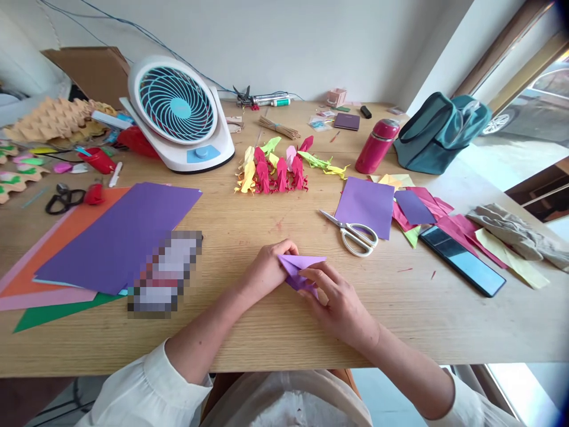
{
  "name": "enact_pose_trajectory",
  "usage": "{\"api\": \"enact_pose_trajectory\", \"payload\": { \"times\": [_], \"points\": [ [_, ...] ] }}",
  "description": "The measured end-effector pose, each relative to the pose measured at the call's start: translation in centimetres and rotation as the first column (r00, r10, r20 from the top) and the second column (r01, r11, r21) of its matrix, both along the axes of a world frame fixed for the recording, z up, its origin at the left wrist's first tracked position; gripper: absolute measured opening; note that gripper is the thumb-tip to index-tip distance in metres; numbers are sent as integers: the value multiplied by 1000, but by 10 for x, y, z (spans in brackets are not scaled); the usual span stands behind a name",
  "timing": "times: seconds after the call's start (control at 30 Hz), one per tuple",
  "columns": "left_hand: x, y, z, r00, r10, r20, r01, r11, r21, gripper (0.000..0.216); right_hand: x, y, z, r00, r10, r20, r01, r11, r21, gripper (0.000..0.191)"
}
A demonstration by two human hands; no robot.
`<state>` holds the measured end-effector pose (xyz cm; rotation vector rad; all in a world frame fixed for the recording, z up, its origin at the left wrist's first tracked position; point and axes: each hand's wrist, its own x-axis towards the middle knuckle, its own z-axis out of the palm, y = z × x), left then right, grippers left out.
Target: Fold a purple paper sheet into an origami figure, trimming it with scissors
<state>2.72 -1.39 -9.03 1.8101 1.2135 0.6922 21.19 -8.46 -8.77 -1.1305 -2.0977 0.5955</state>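
A folded piece of purple paper [297,265], partly triangular, is held between both hands just above the wooden table [249,332]. My left hand [272,267] is closed on its left side, with most of the fingers hidden behind the paper. From the right, my right hand [340,302] pinches the paper with thumb and fingers. White-handled scissors [359,238] lie beyond my right hand, touching a purple sheet [365,206]. Farther back stands a group of small folded paper figures [280,172] in red, yellow, green and pink.
At left lie large coloured sheets [120,237], a blurred-out rectangular item [166,276] and black-handled scissors [64,200]. A white fan [178,112] stands behind them. Rightward are a red flask [377,147], a teal bag [440,136], paper scraps [453,222] and a phone [462,260].
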Motion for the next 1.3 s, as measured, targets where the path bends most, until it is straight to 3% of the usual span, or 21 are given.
{"api": "enact_pose_trajectory", "payload": {
  "times": [0.23, 0.37, 0.47, 0.6, 0.7, 0.77, 0.97, 1.07, 1.13, 1.2, 1.3],
  "points": [
    [-5, 5, 4, 980, -158, 119, 172, 978, -118, 26, 15, 9, -9, 972, -184, 149, 179, 983, 41, 13],
    [-4, 0, 13, 947, -256, 193, 280, 954, -109, 24, 23, 13, -20, 941, -247, 230, 242, 969, 51, 15],
    [2, -5, 15, 962, -216, 166, 220, 975, -7, 24, 22, 14, -18, 973, -156, 168, 161, 987, -14, 16],
    [5, -6, 9, 998, 25, -66, -22, 998, 57, 18, 14, 7, -3, 993, 111, 49, -102, 981, -167, 23],
    [1, -1, 5, 994, 42, -101, -38, 999, 37, 23, 11, 5, 4, 966, 256, 25, -247, 949, -198, 25],
    [-4, 4, 6, 993, 24, -111, -22, 999, 24, 30, 13, 7, 4, 964, 263, 24, -257, 955, -146, 21],
    [-18, 10, 14, 984, -137, -116, 126, 987, -97, 17, 29, 21, 1, 1000, 6, 15, -7, 997, 83, 18],
    [-23, 10, 16, 958, -278, -76, 261, 948, -180, 13, 33, 25, -1, 996, 49, 79, -53, 997, 53, 20],
    [-21, 8, 16, 949, -303, -85, 281, 938, -204, 14, 32, 25, -4, 988, 90, 123, -95, 995, 33, 20],
    [-15, 4, 14, 969, -224, -109, 205, 965, -162, 25, 30, 24, -7, 981, 121, 153, -126, 992, 24, 21],
    [-3, 0, 8, 991, -10, -131, 5, 999, -40, 39, 27, 23, -10, 976, 147, 162, -152, 988, 23, 21]
  ]
}}
